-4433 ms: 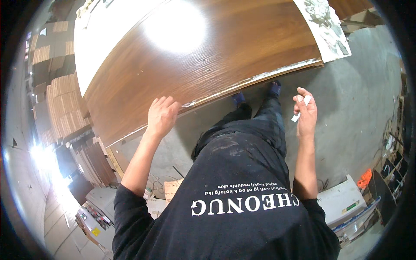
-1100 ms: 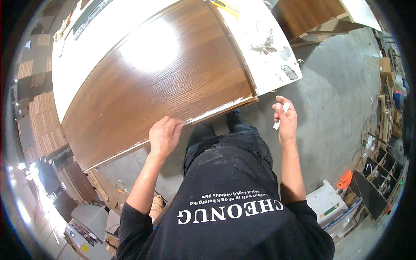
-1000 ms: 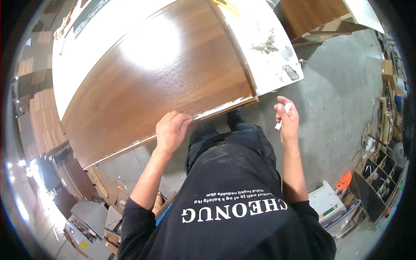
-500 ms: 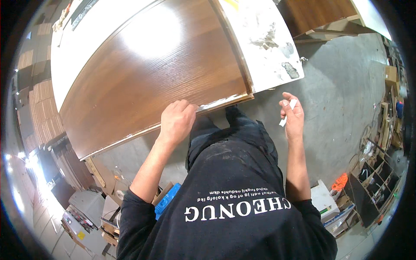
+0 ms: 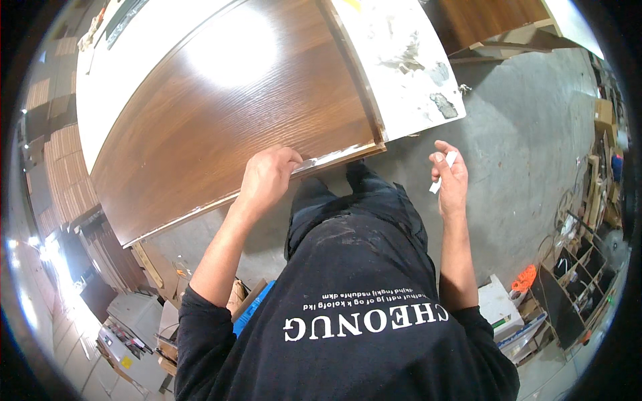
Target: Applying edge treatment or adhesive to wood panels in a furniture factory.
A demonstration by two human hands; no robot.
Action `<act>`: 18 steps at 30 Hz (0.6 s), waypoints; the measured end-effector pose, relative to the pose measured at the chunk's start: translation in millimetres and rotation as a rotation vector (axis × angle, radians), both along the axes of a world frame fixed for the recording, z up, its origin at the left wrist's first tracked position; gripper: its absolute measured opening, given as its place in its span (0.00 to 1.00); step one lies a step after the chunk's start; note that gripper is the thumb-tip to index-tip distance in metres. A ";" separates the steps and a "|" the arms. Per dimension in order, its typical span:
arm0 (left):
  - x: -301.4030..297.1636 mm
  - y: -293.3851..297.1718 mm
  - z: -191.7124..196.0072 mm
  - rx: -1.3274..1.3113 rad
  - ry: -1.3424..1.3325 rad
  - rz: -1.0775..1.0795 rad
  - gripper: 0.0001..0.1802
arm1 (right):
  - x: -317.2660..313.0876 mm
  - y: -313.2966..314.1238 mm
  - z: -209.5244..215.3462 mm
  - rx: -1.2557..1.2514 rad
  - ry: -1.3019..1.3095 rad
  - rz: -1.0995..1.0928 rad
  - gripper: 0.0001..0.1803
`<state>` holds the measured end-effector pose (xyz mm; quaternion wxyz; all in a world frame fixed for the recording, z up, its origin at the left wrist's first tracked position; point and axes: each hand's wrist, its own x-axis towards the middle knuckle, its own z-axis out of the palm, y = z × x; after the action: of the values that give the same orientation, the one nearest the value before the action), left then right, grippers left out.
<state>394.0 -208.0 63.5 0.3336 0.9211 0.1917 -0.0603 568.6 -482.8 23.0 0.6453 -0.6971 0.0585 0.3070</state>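
Observation:
A large brown wood-grain panel (image 5: 221, 127) lies on a white table in front of me, with a pale, whitish strip (image 5: 338, 156) along its near edge. My left hand (image 5: 266, 175) rests at that edge, fingers curled and pressed together against the strip; whatever lies inside the grip is hidden. Off the panel's right corner, above the floor, my right hand (image 5: 451, 182) is closed. Between its thumb and fingers it pinches a small flat white strip (image 5: 443, 171), held at a slant.
The white table (image 5: 418, 100) shows past the panel's right side, smeared with grey stains. Another brown wooden piece (image 5: 491, 23) stands at the far right. Shelving with an orange bundle (image 5: 523, 277) is at the right, stacked boards (image 5: 70, 160) at the left, and a blue box (image 5: 253, 309) beside my left arm.
My left hand has shifted slightly left along the panel's edge, uncovering a bit more of the whitish strip. The right hand stays nearly in place with the white strip.

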 end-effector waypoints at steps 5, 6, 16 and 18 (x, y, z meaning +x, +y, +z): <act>4.1 -11.0 -3.4 0.123 -0.099 -0.032 0.03 | 0.5 -0.3 -0.1 0.005 -0.003 -0.003 0.15; 4.1 -13.7 -4.0 0.122 -0.098 -0.033 0.03 | 0.4 -0.2 -0.6 -0.002 0.002 -0.006 0.15; 17.6 -17.0 -7.8 0.149 -0.060 -0.137 0.03 | 3.4 -0.1 -4.9 0.023 0.003 0.002 0.16; 18.7 -16.6 -7.8 0.119 -0.036 -0.142 0.02 | 4.0 1.3 -3.0 0.008 0.004 -0.001 0.16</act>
<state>412.7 -224.6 55.7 0.2767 0.9514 0.1233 -0.0557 572.6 -481.5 20.0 0.6479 -0.6941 0.0589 0.3083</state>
